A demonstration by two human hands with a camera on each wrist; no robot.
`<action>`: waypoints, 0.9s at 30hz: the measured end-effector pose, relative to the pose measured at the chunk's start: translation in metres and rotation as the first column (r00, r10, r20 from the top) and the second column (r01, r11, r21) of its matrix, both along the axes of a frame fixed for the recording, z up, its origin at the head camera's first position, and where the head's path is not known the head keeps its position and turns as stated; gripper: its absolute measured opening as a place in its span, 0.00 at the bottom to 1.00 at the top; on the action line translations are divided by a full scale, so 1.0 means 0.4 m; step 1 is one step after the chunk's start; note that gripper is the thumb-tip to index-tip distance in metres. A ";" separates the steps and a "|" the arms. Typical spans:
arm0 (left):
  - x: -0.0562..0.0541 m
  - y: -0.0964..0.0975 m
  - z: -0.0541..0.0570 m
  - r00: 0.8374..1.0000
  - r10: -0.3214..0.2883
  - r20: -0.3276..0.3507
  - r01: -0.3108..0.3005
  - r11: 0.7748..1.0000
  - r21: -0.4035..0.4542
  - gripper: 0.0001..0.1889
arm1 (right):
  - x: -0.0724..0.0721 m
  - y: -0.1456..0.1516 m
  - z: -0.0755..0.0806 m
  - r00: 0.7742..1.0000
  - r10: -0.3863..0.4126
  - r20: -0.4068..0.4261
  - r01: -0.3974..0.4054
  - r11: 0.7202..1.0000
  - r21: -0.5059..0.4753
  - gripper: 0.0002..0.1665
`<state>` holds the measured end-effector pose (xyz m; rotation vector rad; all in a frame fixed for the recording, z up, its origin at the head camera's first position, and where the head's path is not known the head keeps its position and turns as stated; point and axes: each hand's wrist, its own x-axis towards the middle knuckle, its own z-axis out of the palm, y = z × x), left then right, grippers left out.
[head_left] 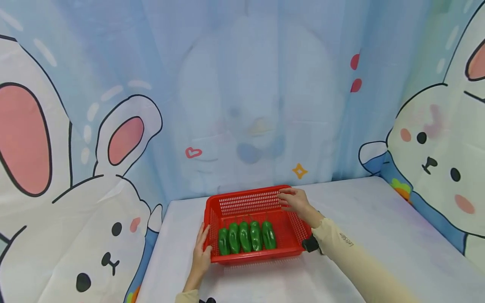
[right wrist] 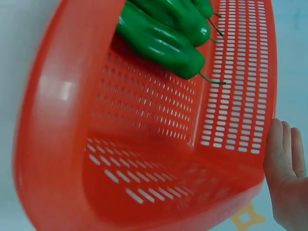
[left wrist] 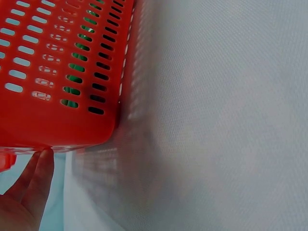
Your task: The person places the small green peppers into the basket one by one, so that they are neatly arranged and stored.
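A red plastic basket (head_left: pixel 261 254) with slotted walls stands on the white table. Several long green peppers (head_left: pixel 244 236) lie side by side in its left and middle part, stems toward the back. My left hand (head_left: pixel 201 254) is at the basket's left side, and in the left wrist view its straight fingers (left wrist: pixel 42 173) touch the wall near the rim. Over the back right corner is my right hand (head_left: pixel 297 200), with loosely extended fingers and nothing held. The right wrist view has this hand (right wrist: pixel 286 168) right at the rim, beside the bare right end of the basket.
White cloth covers the table (head_left: pixel 363 219) on both sides of the basket. A blue curtain (head_left: pixel 242 92) with cartoon rabbits hangs behind the table and along its sides. A black strap device (head_left: pixel 310 244) sits on my right wrist near the basket's right wall.
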<state>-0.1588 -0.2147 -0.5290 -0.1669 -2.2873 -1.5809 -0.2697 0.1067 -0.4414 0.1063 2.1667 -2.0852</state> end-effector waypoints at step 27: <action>0.036 0.012 0.071 1.000 -0.022 0.021 0.021 1.000 0.014 0.32 | 0.026 0.238 -0.043 0.993 -0.118 0.024 0.114 0.985 0.130 0.33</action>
